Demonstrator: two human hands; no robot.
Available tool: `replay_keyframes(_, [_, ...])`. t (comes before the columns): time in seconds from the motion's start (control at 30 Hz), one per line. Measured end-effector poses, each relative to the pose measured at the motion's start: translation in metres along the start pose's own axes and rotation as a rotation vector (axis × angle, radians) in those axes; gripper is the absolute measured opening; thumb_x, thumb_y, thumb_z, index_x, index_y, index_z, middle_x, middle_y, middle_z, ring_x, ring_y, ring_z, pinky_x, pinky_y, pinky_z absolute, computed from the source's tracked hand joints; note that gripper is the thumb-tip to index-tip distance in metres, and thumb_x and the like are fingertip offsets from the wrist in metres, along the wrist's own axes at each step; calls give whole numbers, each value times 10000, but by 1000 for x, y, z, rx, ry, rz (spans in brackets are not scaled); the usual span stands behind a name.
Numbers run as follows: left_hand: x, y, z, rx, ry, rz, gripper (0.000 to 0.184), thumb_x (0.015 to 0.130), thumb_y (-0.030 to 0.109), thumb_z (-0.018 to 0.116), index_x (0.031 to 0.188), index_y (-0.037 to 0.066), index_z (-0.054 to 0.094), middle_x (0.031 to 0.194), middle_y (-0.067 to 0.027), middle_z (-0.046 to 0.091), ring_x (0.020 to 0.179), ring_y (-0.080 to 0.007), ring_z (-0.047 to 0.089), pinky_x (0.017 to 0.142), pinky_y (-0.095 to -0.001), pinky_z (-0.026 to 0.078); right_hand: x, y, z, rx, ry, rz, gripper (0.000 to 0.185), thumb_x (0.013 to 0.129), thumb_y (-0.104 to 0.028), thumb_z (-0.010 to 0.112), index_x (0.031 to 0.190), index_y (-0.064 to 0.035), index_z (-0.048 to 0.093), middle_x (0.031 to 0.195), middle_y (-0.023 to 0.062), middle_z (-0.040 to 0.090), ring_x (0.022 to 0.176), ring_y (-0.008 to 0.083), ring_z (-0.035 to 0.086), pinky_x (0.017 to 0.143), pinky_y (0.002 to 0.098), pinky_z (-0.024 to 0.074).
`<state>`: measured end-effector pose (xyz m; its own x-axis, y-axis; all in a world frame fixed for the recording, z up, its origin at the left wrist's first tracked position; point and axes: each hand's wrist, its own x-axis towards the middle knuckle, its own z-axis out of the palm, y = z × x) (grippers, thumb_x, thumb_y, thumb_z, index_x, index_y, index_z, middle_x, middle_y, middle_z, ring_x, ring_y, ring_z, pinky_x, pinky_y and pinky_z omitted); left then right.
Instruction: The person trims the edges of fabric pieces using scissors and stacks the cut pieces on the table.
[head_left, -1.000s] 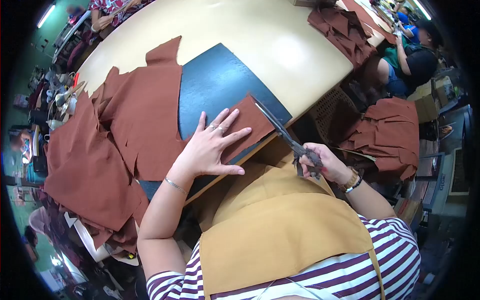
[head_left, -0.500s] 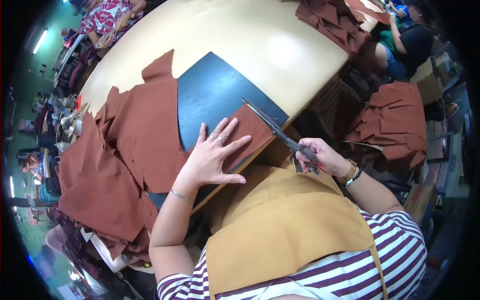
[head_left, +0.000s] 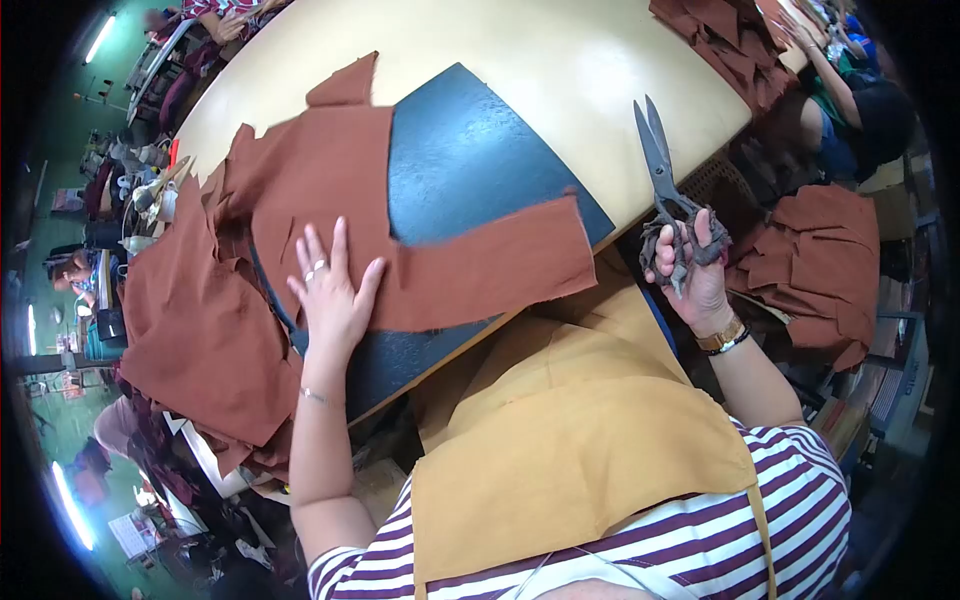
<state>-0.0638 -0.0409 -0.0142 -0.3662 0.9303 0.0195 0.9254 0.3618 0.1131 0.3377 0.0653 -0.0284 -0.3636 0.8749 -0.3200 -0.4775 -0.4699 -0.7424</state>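
My left hand [head_left: 336, 300] lies flat with its fingers spread on a reddish-brown piece of fabric [head_left: 490, 262]. The cloth has a wide part at the left and a strip reaching right across a dark blue board [head_left: 470, 150]. My right hand [head_left: 690, 265] grips a pair of scissors [head_left: 655, 150] by its cloth-wrapped handles, off the table's edge at the right. The blades point up and away from me, slightly parted, and are apart from the fabric. More brown fabric [head_left: 200, 320] lies heaped at the left.
The cream table [head_left: 560, 60] curves away ahead. A stack of brown cloth [head_left: 725, 50] sits at its far right, and another brown pile [head_left: 815, 270] is beside me. Other people are at the far left and at the right, where one person's arm [head_left: 835, 85] shows.
The scissors have left the fabric's edge and swung up and right. My left hand has slid left along the cloth, and the strip now lies farther right across the board.
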Motion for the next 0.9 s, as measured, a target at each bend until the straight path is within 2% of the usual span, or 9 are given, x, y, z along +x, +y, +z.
replay_keyframes(0.1, [55,22,13,29,116,298,705,869,562,513,1444,192,342,1495,-252,217,1387,-425,186,1054,-650,162,4,1,0,-155,-47,-74,505,940,-544,437,858,-60,555,641,-3,512,549,100,506,580,294,478])
replay_keyframes(0.17, [100,41,19,-26,140,453,709,849,587,527,1423,197,381,1482,-252,252,1379,-415,221,1093,-569,187,1,-1,0,-198,-103,-82,480,934,-510,489,853,-43,570,662,15,540,572,105,542,597,277,504])
replay_keyframes(0.2, [122,44,23,-44,152,514,710,842,596,530,1418,205,391,1484,-243,262,1384,-403,224,1103,-549,190,-1,-3,-2,-199,-118,-83,394,925,-412,568,863,-23,579,672,29,562,571,110,557,582,259,500])
replay_keyframes(0.33, [171,9,13,16,40,512,725,845,577,534,1453,242,324,1521,-142,248,1411,-337,203,1101,-588,173,-12,-19,-4,-323,-199,11,195,875,-187,634,824,-4,591,676,58,605,552,110,566,540,246,483])
replay_keyframes(0.43, [170,-45,5,74,19,422,742,859,550,530,1477,235,267,1546,-101,204,1428,-317,166,1107,-582,158,-21,-26,-9,-433,-271,126,205,864,-192,648,820,1,597,641,50,601,537,105,562,530,226,463])
replay_keyframes(0.57, [131,-67,-3,53,218,381,715,868,516,538,1459,184,312,1543,-77,226,1429,-312,166,1121,-553,132,-25,-29,-6,-455,-347,272,194,849,-188,663,801,-8,610,618,37,598,535,96,565,526,215,452])
replay_keyframes(0.67, [80,-17,-9,-135,276,471,669,841,495,582,1396,152,431,1522,-99,276,1420,-332,188,1118,-561,122,-24,-40,-6,-553,-381,365,188,845,-182,657,782,-9,619,614,41,603,536,94,581,509,215,463])
replay_keyframes(0.8, [5,72,-18,-241,-28,740,728,705,510,724,1325,193,514,1471,-122,361,1373,-364,293,1074,-591,237,-29,-60,-13,-640,-389,420,267,834,-255,677,765,-3,620,619,47,610,537,93,588,500,214,471])
replay_keyframes(0.9, [-28,97,-4,-284,-114,697,490,848,413,625,1284,203,546,1434,-119,409,1334,-334,366,1042,-568,327,-37,-79,-26,-686,-424,490,366,788,-349,730,771,2,628,623,49,611,534,98,586,500,215,469])
